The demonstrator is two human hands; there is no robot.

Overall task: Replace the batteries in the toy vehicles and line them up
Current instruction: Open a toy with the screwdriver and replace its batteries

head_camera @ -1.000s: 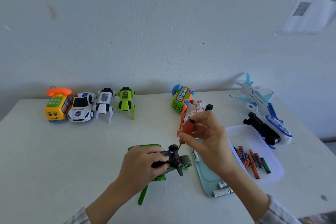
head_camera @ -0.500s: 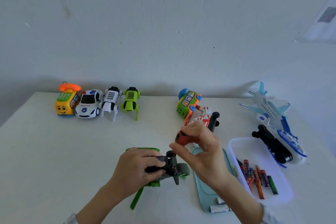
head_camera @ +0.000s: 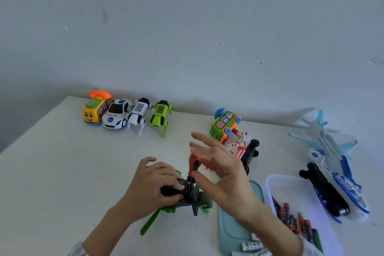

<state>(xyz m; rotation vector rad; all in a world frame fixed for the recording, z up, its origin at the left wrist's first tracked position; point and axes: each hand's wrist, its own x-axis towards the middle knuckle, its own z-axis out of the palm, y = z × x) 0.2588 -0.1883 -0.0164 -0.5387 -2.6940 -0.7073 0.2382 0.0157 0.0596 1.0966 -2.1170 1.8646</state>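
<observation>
My left hand (head_camera: 153, 185) grips a green toy vehicle (head_camera: 202, 199) lying with its black underside up near the table's front. A red-handled screwdriver (head_camera: 192, 162) stands upright on that underside. My right hand (head_camera: 224, 174) is around the handle with its fingers spread and straight, and the thumb lies close to the shaft. Whether the thumb touches it is unclear. Along the back left stand a yellow phone car (head_camera: 93, 111), a police car (head_camera: 116, 115), a white robot dog (head_camera: 138, 113) and a green robot dog (head_camera: 160, 115).
A green bus (head_camera: 224, 125) and a red-and-white toy (head_camera: 239, 147) lie behind my right hand. A blue-white plane (head_camera: 330, 149) is at the right. A clear tub (head_camera: 291, 185) holds several batteries (head_camera: 295, 218). A teal tray (head_camera: 230, 226) carries white batteries (head_camera: 251, 247).
My right hand has opened its fingers off the screwdriver handle, which it pinched before. The left hand keeps its grip on the green toy. The camera has tilted and come closer.
</observation>
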